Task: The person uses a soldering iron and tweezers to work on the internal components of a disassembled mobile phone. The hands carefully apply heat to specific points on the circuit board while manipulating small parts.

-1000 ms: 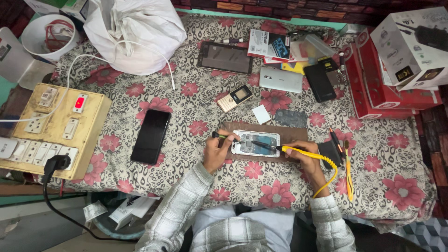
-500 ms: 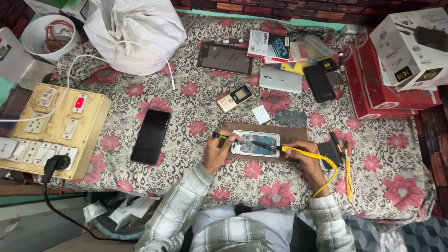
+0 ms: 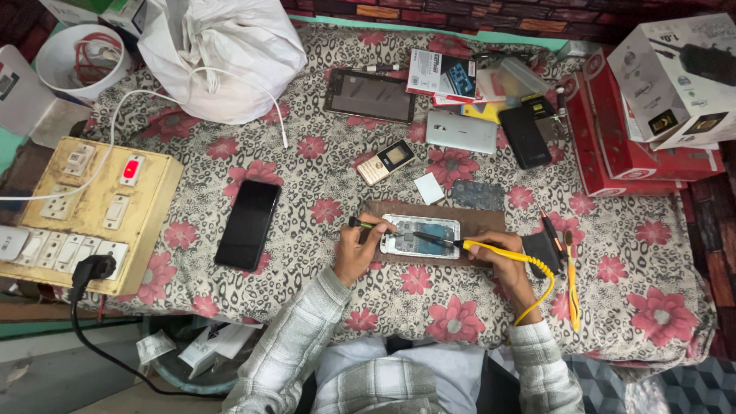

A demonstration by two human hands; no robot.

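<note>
Brown mat point(image 3: 491, 222) sits centre-front on the table point(image 3: 322, 169), which is covered in a floral, leopard-print cloth. Opened phone point(image 3: 420, 235) lies flat on the mat, long side left-right, internals up.

Left hand point(image 3: 354, 251) is at the phone's left end, fingers curled around a small dark tool with a green tip point(image 3: 362, 224); tool lies just above the phone's top-left corner. Fingertips touch or nearly touch the phone's left edge, can't tell which.

Right hand point(image 3: 500, 261) is just right of the phone, closed in a pen grip on a yellow-handled soldering iron point(image 3: 460, 244). Its dark tip reaches left over the phone's middle. Contact with the board can't be confirmed. Yellow cord runs from the handle back past the wrist.

So the phone is between the two hands, tool from each side.

Around it:
- black smartphone point(image 3: 247, 224) face up, well left of the left hand
- yellow switchboard point(image 3: 84, 218) at the left table edge, red indicator lit, black plug in
- small keypad phone point(image 3: 385, 162) and white card above the mat
- tablet point(image 3: 369, 96), silver phone point(image 3: 461, 132), black phone point(image 3: 524, 137) along the far side
- white plastic bag point(image 3: 218, 54) top left
- red and white boxes point(image 3: 652, 107) top right
- tools with orange handles point(image 3: 563, 253) right of the mat
</note>
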